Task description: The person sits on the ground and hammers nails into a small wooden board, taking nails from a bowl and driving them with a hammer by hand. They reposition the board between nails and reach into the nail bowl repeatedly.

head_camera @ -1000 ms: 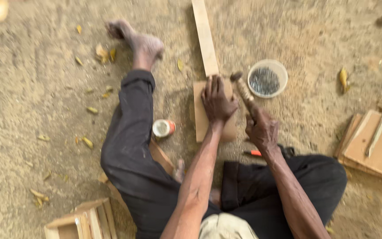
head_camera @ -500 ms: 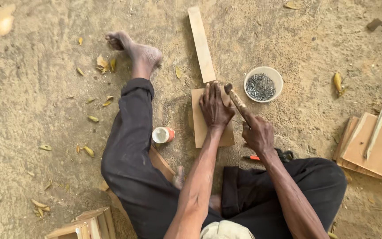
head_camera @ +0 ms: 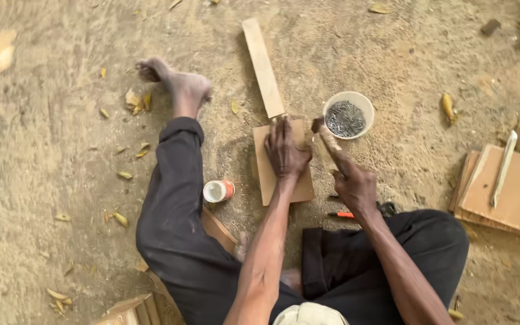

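1. Sandy ground (head_camera: pixel 61 253) strewn with dry leaves is seen under a seated person.
2. A hammer (head_camera: pixel 326 139) is gripped by its handle in the closed right hand (head_camera: pixel 355 185), its head raised beside the left hand's fingers.
3. A small wooden board (head_camera: pixel 283 180) is pressed flat under the left hand (head_camera: pixel 285 151), fingers spread, nothing enclosed.
4. A long wooden slat (head_camera: pixel 263 67) extends away from those fingertips.
5. A white bowl of nails (head_camera: pixel 348 115) is set just beyond the hammer head.
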Available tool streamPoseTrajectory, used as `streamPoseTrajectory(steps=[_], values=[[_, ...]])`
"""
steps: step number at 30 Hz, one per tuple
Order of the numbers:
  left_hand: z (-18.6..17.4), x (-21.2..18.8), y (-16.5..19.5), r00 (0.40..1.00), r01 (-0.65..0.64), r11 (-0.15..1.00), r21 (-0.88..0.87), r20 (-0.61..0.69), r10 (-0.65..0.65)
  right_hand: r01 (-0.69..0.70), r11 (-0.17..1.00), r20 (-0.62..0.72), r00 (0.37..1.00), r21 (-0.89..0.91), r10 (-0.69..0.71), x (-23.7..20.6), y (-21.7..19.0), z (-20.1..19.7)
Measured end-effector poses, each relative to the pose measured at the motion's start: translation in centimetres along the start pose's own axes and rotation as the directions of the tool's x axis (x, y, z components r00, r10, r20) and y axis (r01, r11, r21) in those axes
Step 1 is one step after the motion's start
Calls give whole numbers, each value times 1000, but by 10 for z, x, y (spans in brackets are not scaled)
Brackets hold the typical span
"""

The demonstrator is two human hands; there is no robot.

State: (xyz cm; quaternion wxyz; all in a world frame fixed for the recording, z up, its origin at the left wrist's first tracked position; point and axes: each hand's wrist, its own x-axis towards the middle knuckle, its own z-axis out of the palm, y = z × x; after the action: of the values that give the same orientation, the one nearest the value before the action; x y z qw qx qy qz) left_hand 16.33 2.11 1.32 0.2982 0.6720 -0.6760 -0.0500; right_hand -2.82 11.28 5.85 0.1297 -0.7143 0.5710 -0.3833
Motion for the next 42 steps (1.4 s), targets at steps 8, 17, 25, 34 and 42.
streamPoseTrajectory(steps=[8, 17, 25, 34, 42], values=[[16, 12, 47, 964, -263, 945, -193, -16, 265, -687, 428, 115, 594, 587, 797, -2, 20, -63], [72, 58, 100, 830, -165, 982, -91, 525, 188, -557, -218, 466, 353, 801, 812, 8, 52, -65], [77, 52, 88, 911, -300, 928, -219, 223, 347, -581, -225, 500, 371, 782, 782, 17, 48, -55], [69, 61, 79, 941, -213, 935, -283, 198, 275, -587, -214, 496, 373, 781, 784, 16, 44, -54], [26, 34, 15, 977, 40, 939, -341, 210, 35, -582, -192, 479, 390, 790, 787, 14, 40, -50]])
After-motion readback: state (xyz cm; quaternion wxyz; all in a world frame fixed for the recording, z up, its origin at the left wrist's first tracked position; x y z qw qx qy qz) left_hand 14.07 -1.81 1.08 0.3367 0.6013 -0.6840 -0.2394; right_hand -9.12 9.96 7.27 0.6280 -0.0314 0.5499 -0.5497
